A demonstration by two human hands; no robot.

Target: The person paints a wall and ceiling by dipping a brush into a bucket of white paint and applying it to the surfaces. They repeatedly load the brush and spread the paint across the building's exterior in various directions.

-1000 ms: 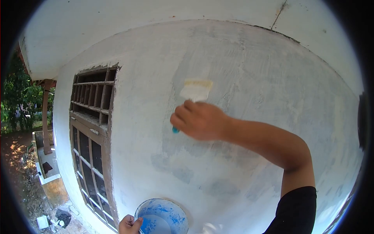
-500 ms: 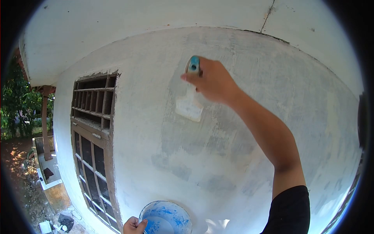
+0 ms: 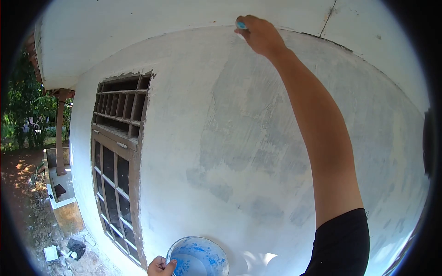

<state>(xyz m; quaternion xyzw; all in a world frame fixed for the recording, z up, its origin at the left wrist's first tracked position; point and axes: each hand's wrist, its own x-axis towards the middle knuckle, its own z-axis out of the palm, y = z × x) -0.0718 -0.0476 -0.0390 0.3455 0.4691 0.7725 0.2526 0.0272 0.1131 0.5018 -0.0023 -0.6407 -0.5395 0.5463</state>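
High up, where the wall [image 3: 179,115] meets the ceiling, my right hand [image 3: 263,37] is closed around a paintbrush [image 3: 241,25]. Only the teal end of its handle shows clearly; the bristles are mostly hidden by the hand. At the bottom of the view, my left hand [image 3: 162,267] grips the rim of a blue bucket [image 3: 216,258], thumb over the edge. Pale whitish liquid lies inside the bucket, and its inner wall is smeared with white. The wall has patchy grey and white areas with streaks.
A brown-framed window [image 3: 133,161] with a slatted vent above it is set in the wall on the left. The white ceiling [image 3: 184,14] overhangs the wall. Below left are a post [image 3: 60,133], a low ledge and a few items on the ground.
My right hand has moved up the wall with the paintbrush, from mid-wall to the ceiling edge. The left hand still holds the bucket in nearly the same spot.
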